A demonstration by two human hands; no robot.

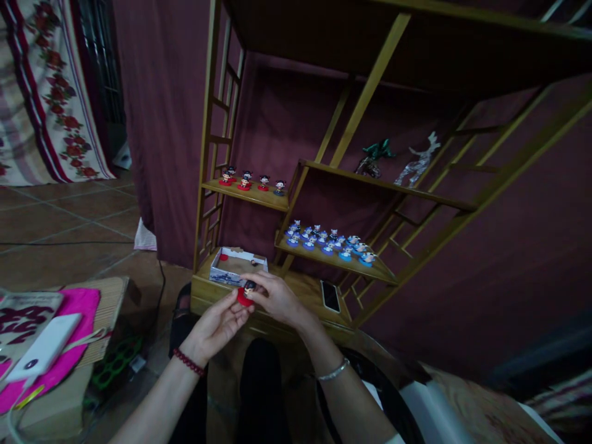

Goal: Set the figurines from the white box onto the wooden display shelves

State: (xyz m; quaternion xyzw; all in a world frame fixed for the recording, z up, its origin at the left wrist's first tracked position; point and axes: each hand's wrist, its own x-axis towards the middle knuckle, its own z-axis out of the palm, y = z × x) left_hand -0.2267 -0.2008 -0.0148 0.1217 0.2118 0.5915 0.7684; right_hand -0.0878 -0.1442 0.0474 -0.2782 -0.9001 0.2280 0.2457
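Between my two hands is a small dark-haired figurine on a red round base. My left hand grips the base from below, palm turned up, with a dark red bead bracelet on the wrist. From above, my right hand holds the figurine's body with thumb and fingers; a silver bangle circles that wrist. Just behind the hands stands an open cardboard box with a red round piece and a small dark item inside. Several similar figurines stand on the upper left shelf.
Blue and purple figurines fill part of the middle shelf. A green ornament and a clear statuette stand higher up. A phone lies on the bottom board. At left, a low table holds a white power bank.
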